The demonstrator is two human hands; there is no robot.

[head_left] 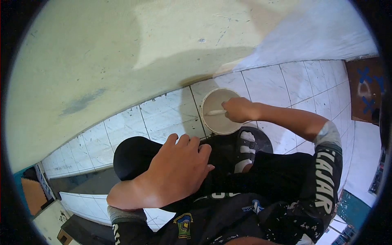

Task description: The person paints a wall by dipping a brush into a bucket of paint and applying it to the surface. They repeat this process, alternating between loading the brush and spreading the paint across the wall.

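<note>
White letters "LAJAR" down black right sleeve [324, 179]; crest badge [183, 224] on shirt, lettering unreadable.

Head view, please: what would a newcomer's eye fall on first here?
The white bucket on the tiled floor by the pale wall, where the right hand grips a pale stick. Nearer, the left hand rests on a black-clad knee.

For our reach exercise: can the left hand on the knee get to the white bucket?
Probably yes: the left hand rests on the knee, the white bucket stands on the tiles just past it, with nothing between.
</note>
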